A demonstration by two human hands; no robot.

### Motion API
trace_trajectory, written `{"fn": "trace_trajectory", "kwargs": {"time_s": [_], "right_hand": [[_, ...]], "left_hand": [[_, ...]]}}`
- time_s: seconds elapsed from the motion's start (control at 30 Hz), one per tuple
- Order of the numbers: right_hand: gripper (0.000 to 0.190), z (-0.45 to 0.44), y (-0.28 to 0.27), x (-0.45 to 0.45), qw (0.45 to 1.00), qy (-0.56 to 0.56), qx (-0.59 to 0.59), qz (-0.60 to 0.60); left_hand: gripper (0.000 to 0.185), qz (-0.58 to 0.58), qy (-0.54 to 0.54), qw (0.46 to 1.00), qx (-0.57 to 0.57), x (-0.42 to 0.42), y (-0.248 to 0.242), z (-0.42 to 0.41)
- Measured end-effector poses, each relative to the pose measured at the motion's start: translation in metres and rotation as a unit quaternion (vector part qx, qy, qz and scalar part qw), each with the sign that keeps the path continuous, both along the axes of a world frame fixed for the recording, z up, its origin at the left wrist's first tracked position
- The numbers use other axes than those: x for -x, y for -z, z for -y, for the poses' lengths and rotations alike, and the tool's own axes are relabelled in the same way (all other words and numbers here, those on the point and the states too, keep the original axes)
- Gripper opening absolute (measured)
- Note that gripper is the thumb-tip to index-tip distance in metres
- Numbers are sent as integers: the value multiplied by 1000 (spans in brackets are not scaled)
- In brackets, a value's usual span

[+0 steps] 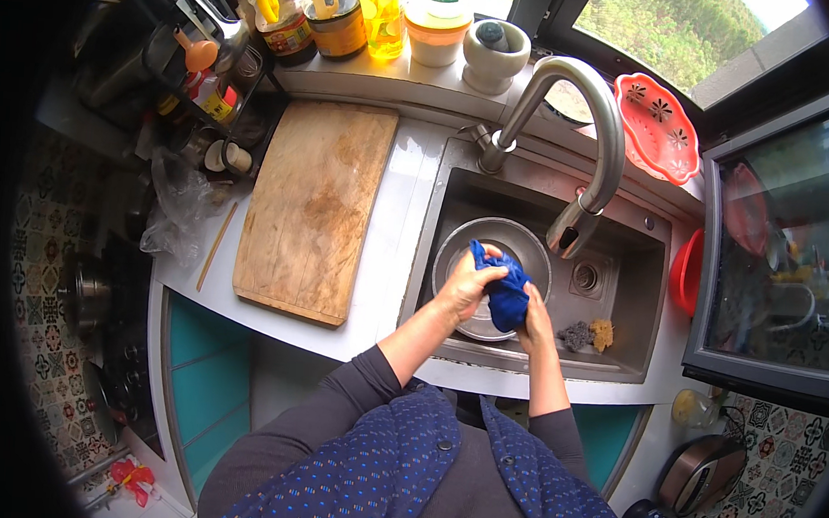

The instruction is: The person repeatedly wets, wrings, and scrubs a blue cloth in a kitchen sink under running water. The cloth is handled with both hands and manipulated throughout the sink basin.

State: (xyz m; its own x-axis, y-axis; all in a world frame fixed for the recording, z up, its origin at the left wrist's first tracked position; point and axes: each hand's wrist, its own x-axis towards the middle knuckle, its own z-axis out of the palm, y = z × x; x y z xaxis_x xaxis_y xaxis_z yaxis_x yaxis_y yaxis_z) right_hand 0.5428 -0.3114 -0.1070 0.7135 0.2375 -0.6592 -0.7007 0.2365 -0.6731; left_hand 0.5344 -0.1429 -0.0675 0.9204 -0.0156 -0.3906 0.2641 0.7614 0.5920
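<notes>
A bunched dark-blue cloth [509, 299] is gripped between both hands, above a round metal basin [450, 250]. My left hand [466, 286] holds its upper left side, thumb laid across the fabric. On the lower right side, my right hand [538, 318] has its fingers closed on the same cloth. The basin stands in the left part of a stainless-steel sink [628, 270]. Over the sink arches a brushed-metal faucet [609, 142], its spray head ending just right of the basin. My hands and the cloth hide part of the basin's inside.
Left of the sink lies a wooden cutting board [315, 211], with a chopstick [216, 247] beside it. A steel-wool scrubber [576, 336] and a yellow scrubber [601, 335] sit in the sink. A stone mortar [494, 59] and a red plastic basket [657, 127] line the sill. An open window pane [781, 236] juts in at right.
</notes>
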Motion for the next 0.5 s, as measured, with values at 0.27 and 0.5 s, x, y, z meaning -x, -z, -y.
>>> {"fn": "trace_trajectory", "kwargs": {"time_s": [0.27,0.5], "right_hand": [[63,2,8,30,971,-240,-18,0],[52,-2,2,3,999,-38,7,-20]], "left_hand": [[42,62,105,962,-243,3,1,-9],[31,-38,66,964,-253,14,23,-26]]}}
